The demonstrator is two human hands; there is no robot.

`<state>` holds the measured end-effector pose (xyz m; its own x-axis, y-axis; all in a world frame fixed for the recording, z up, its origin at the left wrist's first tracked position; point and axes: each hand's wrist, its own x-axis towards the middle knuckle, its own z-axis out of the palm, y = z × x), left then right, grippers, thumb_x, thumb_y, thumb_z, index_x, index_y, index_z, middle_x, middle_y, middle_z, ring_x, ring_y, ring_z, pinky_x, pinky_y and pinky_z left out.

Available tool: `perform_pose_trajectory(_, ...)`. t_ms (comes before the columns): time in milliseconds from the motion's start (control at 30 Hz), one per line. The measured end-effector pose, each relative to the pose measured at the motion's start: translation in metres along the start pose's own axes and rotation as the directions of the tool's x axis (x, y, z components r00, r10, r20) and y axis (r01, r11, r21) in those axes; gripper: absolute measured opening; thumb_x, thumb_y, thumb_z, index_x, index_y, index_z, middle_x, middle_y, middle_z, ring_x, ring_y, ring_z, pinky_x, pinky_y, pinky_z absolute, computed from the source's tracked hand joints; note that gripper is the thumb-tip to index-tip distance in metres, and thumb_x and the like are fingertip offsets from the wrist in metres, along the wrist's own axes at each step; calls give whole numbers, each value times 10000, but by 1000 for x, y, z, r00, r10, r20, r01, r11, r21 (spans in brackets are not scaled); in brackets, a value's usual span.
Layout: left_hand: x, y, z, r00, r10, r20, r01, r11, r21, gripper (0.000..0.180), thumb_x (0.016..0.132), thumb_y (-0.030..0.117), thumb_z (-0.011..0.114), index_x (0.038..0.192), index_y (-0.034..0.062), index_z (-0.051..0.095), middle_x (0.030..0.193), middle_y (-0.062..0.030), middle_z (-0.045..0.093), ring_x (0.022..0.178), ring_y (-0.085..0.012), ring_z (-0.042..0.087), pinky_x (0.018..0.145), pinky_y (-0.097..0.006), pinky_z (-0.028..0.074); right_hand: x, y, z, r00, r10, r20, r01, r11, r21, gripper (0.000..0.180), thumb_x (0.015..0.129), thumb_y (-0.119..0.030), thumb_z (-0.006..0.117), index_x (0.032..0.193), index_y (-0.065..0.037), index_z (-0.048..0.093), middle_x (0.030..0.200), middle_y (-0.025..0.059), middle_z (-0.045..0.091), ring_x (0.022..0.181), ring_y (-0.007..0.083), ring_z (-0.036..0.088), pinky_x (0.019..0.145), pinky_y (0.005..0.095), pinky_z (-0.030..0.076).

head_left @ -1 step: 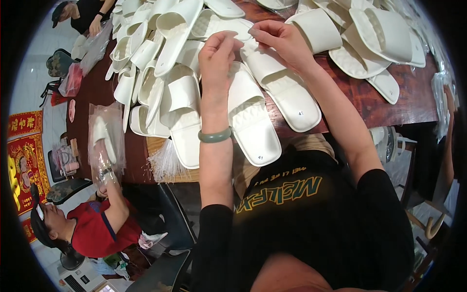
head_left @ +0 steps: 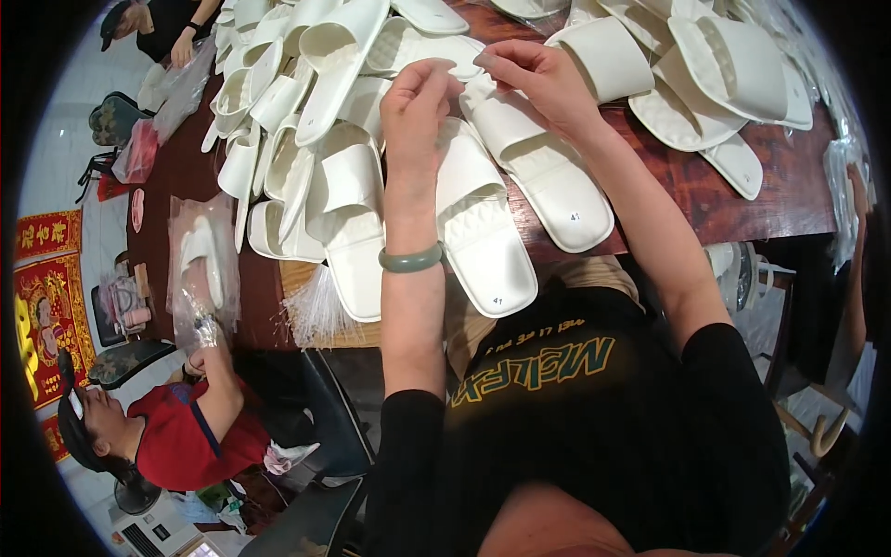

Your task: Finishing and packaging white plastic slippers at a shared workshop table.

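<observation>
Two white slippers lie side by side before me, toes away: the left slipper point(head_left: 478, 246) at the table's near edge, the right slipper point(head_left: 554, 190) just beyond it. Above their toe ends, my left hand point(head_left: 416, 111) is closed in a pinch, thumb against fingers. Close to it, my right hand point(head_left: 543, 85) pinches too, its fingertips a small gap from the left ones. Whatever sits between the fingertips is too small to make out. A green bangle point(head_left: 409, 259) circles my left wrist. Left of that wrist lies another white slipper point(head_left: 346, 209).
Piled white slippers point(head_left: 327, 56) cover the far left, and more slippers point(head_left: 733, 70) the far right. A bundle of clear plastic strands point(head_left: 320, 306) rests at the near edge. At left, a person in red point(head_left: 200, 432) has a hand inside a clear bag point(head_left: 202, 269) with a slipper.
My hands stay almost in place, with only a tiny shift. The person at left has moved the bagged slipper slightly.
</observation>
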<state>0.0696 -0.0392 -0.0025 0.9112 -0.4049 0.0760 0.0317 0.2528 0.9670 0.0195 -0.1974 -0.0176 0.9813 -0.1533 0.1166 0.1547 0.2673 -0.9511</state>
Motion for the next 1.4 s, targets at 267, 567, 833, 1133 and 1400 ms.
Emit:
perform_pose_trajectory(267,-4,3,4,999,39,17,-40,999,20,126,851,106,569,926,24,631,683,27,542,551,-4,378,493,-155,271,-6,-1,9,963,-269,-8,252,913,-320,186,809,-164,621,851,12,667,742,-19,626,681,27,513,601,192,425)
perform_pose_trajectory(567,-5,4,8,994,109,13,-109,990,84,115,867,90,567,924,12,631,710,-6,602,568,-17,419,515,-163,322,-7,-5,9,981,-192,-13,176,923,-343,157,839,-154,614,867,-4,650,774,-38,604,742,29,516,672,194,433)
perform_pose_trajectory(833,-6,4,6,988,151,-30,-149,987,67,142,861,77,595,955,-3,666,796,-78,677,532,-52,499,445,-179,362,-9,-6,10,981,-193,-16,173,911,-374,159,842,-160,615,869,-7,650,780,-40,603,745,28,518,652,191,430)
perform_pose_trajectory(1133,-6,3,5,992,125,29,-127,990,54,186,857,81,609,999,-32,651,831,-112,667,619,-118,598,480,-218,446,-6,-4,10,962,-274,12,256,880,-401,141,852,-136,603,863,-4,652,780,-36,606,740,30,522,650,192,430)
perform_pose_trajectory(1400,-5,4,6,993,118,-4,-118,992,39,166,850,68,605,977,-23,663,826,-120,675,624,-116,608,495,-214,468,-8,-6,10,979,-204,-11,183,901,-394,140,855,-137,602,860,-6,651,760,-45,597,722,19,512,629,181,422)
